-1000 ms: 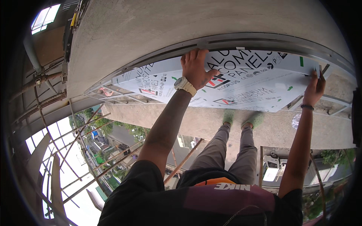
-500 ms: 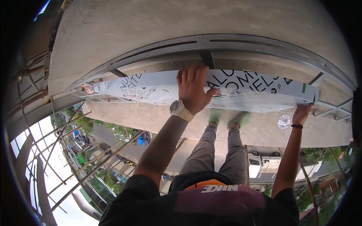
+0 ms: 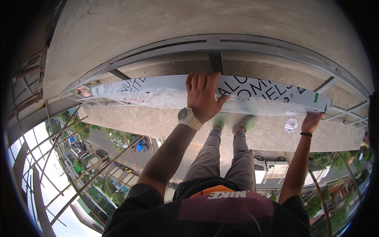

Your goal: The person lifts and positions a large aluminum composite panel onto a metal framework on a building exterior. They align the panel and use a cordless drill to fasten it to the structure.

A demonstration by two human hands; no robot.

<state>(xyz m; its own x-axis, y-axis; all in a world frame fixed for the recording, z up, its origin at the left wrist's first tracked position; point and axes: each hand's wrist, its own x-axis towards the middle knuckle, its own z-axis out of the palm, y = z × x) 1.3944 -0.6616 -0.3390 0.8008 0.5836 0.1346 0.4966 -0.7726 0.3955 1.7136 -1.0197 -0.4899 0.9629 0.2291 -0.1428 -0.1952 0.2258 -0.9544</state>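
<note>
- The long, pale panel [image 3: 166, 85], printed with dark lettering and bearing a green mark near its right end, stretches from left to right across the middle of the scene, held in front of the person. Its near face is glossy.
- The left hand [image 3: 203, 96] is at the panel's far edge, near the middle of its length. Its fingers lie close together and bend over that edge, the thumb spread to the right against the near face, so they are clamped on the panel.
- The right hand [image 3: 313, 122] touches the panel's near edge at the right end. Its fingers are partly hidden there, and I cannot tell how firmly they are closed.
- A light watch [image 3: 189, 117] is on the left wrist, a dark bracelet [image 3: 306, 134] on the right.
- Beyond the panel runs a grey metal frame [image 3: 158, 53] with slots and crosspieces, set along a bare concrete wall [image 3: 197, 19].
- On the near side, green clogs [image 3: 244, 123] stand on a concrete ledge [image 3: 106, 118].
- A crumpled, silvery round object [image 3: 291, 125] lies on the ledge, just left of the right hand.
- Scaffold poles [image 3: 96, 180] cross at the near left; a white vehicle [image 3: 276, 170] is below at the near right.
</note>
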